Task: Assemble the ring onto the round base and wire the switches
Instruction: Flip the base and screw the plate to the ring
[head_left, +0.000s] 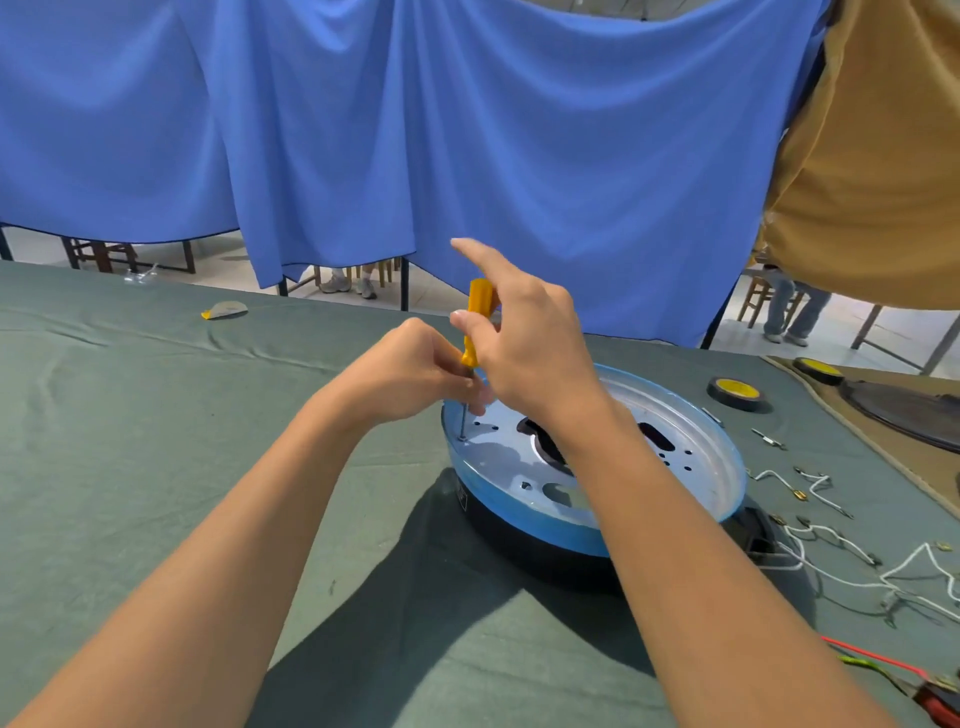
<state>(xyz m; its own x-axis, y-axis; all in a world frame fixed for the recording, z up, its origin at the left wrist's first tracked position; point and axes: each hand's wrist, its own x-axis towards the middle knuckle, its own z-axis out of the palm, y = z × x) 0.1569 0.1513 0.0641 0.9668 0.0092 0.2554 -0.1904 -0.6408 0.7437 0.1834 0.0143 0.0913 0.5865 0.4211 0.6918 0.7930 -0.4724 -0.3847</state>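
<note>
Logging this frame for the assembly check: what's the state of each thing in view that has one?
screwdriver: upright, tip at a hole near the ring's far-left rim
left hand: pinches the screwdriver shaft low down
right hand: holds the handle, index finger lifted
ring: seated on the base
base: flat on the cloth
tape rolls: lying flat, untouched
white wires: loose on the cloth, right of the base

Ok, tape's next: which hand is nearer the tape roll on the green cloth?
Right. The right hand, on the screwdriver, is left of the tape roll; the left hand farther left.
</note>
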